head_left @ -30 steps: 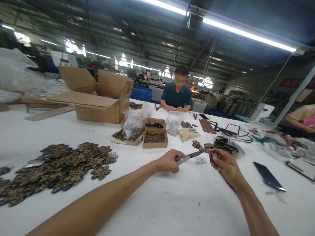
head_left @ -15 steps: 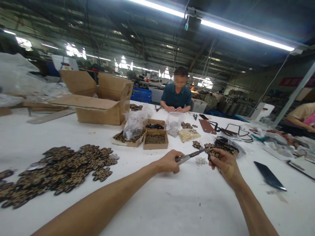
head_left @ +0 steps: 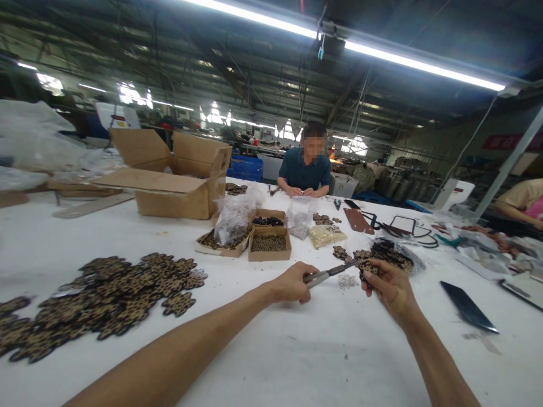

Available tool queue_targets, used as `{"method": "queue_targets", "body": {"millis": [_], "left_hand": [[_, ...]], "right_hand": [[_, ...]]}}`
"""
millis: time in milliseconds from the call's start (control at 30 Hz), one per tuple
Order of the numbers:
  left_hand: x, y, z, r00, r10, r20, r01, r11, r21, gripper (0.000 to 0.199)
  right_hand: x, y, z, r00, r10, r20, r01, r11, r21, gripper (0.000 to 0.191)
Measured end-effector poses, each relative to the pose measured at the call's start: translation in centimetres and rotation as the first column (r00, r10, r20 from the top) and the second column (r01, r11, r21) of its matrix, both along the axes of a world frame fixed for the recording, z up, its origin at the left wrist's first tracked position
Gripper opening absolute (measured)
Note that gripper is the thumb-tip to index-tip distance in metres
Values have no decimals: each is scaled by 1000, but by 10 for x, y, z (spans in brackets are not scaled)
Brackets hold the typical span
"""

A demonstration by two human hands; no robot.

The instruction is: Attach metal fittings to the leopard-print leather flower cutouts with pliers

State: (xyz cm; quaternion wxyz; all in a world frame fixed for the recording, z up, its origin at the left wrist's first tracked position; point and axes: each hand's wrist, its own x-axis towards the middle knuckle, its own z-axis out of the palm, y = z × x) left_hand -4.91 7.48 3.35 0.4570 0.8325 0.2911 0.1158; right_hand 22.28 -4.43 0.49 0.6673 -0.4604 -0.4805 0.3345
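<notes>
My left hand (head_left: 292, 284) is closed around the handles of a pair of long-nose pliers (head_left: 324, 276), whose dark jaws point right. Between the thumb and fingers of my right hand (head_left: 392, 287) is a leopard-print flower-shaped patch (head_left: 367, 273) with a dark edge. The plier tips meet the upper left edge of this patch; what they grip there is too small to make out. Small silvery metal pieces (head_left: 348, 281) lie on the white table just below the tips. A large pile of similar patches (head_left: 106, 294) spreads out at the left.
Two small boxes of brass-coloured parts (head_left: 268, 244) and a bag of yellowish pieces (head_left: 326, 236) stand ahead. Behind them are an open carton (head_left: 173, 195) and a co-worker (head_left: 304, 169) seated across the table. A dark flat phone-like slab (head_left: 469, 306) lies at the right.
The whole view has shifted slightly downward and to the right. Both hands keep the same hold on pliers and patch, with the tips still at the patch's edge.
</notes>
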Motion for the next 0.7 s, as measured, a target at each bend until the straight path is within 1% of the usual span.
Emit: {"method": "queue_targets", "body": {"millis": [233, 433, 533, 700], "left_hand": [[0, -2, 2, 1000, 13, -23, -13, 1000, 22, 51], [0, -4, 5, 1000, 11, -29, -10, 999, 44, 50], [1, -4, 3, 1000, 11, -23, -9, 997, 78, 50], [3, -3, -3, 1000, 9, -11, -8, 991, 136, 43]], "right_hand": [[0, 0, -1, 1000, -2, -16, 2, 1000, -9, 46], [0, 0, 0, 999, -4, -43, 3, 1000, -20, 51], [1, 0, 0, 999, -12, -42, 11, 1000, -22, 50], [1, -1, 1, 999, -15, -51, 13, 999, -35, 51]]}}
